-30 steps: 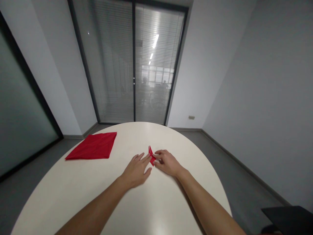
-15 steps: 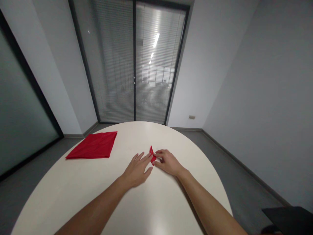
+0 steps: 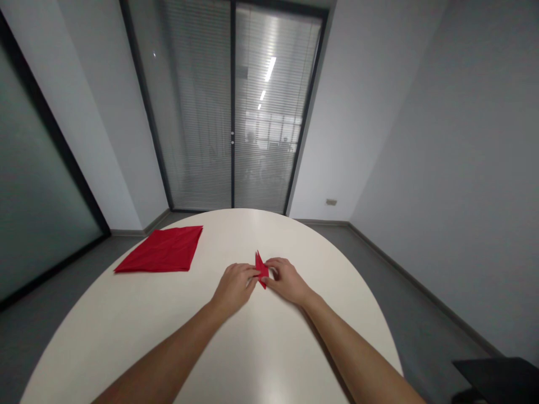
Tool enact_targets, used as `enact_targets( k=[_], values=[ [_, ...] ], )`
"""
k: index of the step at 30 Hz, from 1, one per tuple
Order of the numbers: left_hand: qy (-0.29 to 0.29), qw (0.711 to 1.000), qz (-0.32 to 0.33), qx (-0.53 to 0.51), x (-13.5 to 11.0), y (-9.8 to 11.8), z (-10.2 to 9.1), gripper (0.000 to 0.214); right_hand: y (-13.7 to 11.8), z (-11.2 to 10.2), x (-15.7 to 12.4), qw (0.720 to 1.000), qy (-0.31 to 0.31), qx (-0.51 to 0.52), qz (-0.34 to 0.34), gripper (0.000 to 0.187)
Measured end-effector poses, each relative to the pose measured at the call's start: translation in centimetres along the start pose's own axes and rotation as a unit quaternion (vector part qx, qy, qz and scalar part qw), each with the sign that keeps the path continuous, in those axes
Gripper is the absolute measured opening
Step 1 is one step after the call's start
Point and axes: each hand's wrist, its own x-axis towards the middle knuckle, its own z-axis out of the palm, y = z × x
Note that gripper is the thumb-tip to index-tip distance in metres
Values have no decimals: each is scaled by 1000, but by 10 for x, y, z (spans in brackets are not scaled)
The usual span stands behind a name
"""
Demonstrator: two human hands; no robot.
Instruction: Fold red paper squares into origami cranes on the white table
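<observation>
A small folded piece of red paper (image 3: 261, 270) is on the round white table (image 3: 227, 353), between my two hands. Its pointed tip stands up and away from me, and a lower corner sticks out toward me. My left hand (image 3: 236, 286) pinches its left edge between thumb and fingers. My right hand (image 3: 288, 279) grips the right side, thumb at the lower part and fingers at the upper part. The fingertips hide some of the folds.
A larger red sheet or cloth (image 3: 162, 251), flat and folded, lies at the table's left far side. Beyond the table stand glass doors with blinds (image 3: 265, 140). A dark chair-like object (image 3: 501, 376) is at the lower right.
My left hand's fingers have drawn in from spread to a pinch on the paper's left edge. The paper's upper points look closer together and its left side is pulled out a little.
</observation>
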Motion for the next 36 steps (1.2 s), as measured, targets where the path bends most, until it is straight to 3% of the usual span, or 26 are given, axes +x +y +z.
enact_targets(
  k=[3, 7, 14, 20, 28, 33, 36],
  values=[
    [22, 999, -25, -28, 2, -5, 2, 21, -1, 4, 1, 998, 9, 54, 34, 34],
    [31, 998, -30, -41, 1, -9, 5, 16, 5, 12, 2, 983, 12, 168, 69, 57],
    [65, 990, -68, -101, -1, -10, 10, 31, 9, 19, 6, 924, 12, 378, 60, 57],
    [64, 969, -106, -212, 3, -18, 15, 51, -3, 12, 7, 919, 25, 385, 78, 53],
    [104, 921, -135, -351, 10, -13, 16, 45, -5, 6, 7, 910, 18, 409, 71, 47],
    [124, 929, -125, -325, 11, -6, 12, 24, -4, 3, 9, 921, 54, 382, 59, 33],
    [139, 937, -121, -295, 10, -5, 12, 23, -2, 2, 10, 921, 77, 378, 59, 29]
  ],
)
